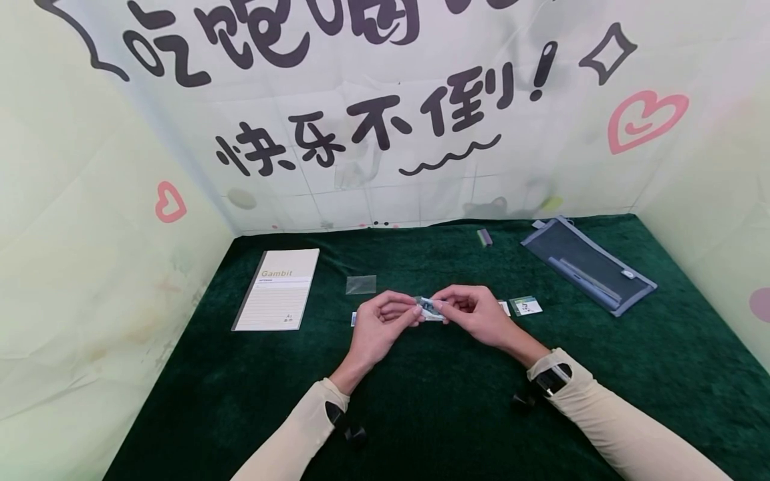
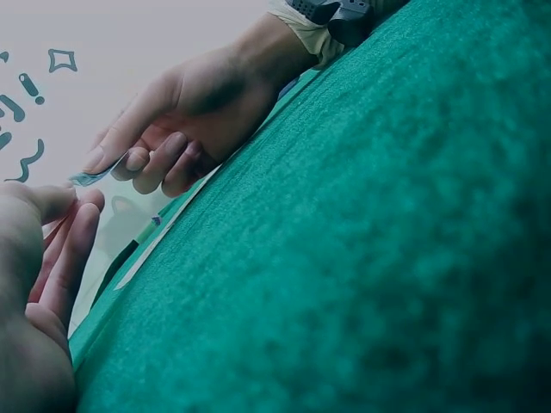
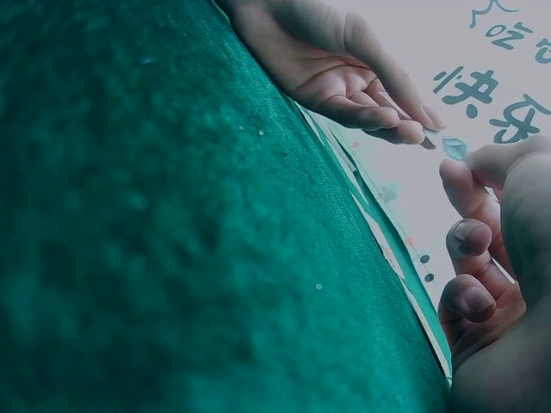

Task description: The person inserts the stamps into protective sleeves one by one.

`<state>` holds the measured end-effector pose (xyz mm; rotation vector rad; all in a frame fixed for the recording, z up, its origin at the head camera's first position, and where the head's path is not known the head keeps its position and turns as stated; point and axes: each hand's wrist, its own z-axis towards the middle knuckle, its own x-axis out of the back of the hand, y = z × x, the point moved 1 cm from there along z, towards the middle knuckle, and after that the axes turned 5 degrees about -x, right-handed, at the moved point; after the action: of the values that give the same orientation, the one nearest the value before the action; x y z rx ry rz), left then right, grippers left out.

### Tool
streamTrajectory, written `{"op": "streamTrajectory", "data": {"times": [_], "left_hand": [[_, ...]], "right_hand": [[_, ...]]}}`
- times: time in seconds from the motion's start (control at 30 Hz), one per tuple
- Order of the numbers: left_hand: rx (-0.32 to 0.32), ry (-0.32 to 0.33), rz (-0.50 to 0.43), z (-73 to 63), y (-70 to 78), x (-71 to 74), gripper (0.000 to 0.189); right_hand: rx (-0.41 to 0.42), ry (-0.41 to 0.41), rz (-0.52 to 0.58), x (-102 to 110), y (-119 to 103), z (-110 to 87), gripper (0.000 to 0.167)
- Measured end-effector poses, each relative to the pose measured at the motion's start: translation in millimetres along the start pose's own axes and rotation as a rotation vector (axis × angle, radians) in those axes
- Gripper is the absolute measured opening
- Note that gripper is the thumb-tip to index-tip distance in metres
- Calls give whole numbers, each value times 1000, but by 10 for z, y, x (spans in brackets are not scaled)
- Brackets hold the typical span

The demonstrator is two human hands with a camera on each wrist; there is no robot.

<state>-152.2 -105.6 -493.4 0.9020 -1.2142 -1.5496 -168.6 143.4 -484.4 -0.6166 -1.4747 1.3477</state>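
Observation:
Over the green cloth, both hands pinch a small, thin, bluish-white piece (image 1: 430, 308) that looks like a sticker or little plastic packet; its exact kind is unclear. My left hand (image 1: 379, 324) holds its left end between thumb and fingertips. Thumb and forefinger of my right hand (image 1: 481, 314) grip the other end. In the left wrist view, the piece (image 2: 90, 178) spans the gap between both sets of fingertips. From the right wrist, its bluish end (image 3: 455, 149) shows at the right thumb. Fingers cover much of it.
A notebook (image 1: 279, 290) lies at left, near a clear plastic sleeve (image 1: 361, 284). Just right of the hands is a small printed card (image 1: 526, 306). Farther right lies a blue mesh zip pouch (image 1: 586, 267) with pens inside. A small purple-green block (image 1: 484, 238) sits toward the back.

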Motion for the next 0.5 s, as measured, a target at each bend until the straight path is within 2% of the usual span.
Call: {"op": "streamTrajectory", "data": {"times": [0.5], "left_hand": [[5,-2,-14,-1,7,-3,28]], "right_hand": [[-2,-2,-6,14,18,1,19]]}}
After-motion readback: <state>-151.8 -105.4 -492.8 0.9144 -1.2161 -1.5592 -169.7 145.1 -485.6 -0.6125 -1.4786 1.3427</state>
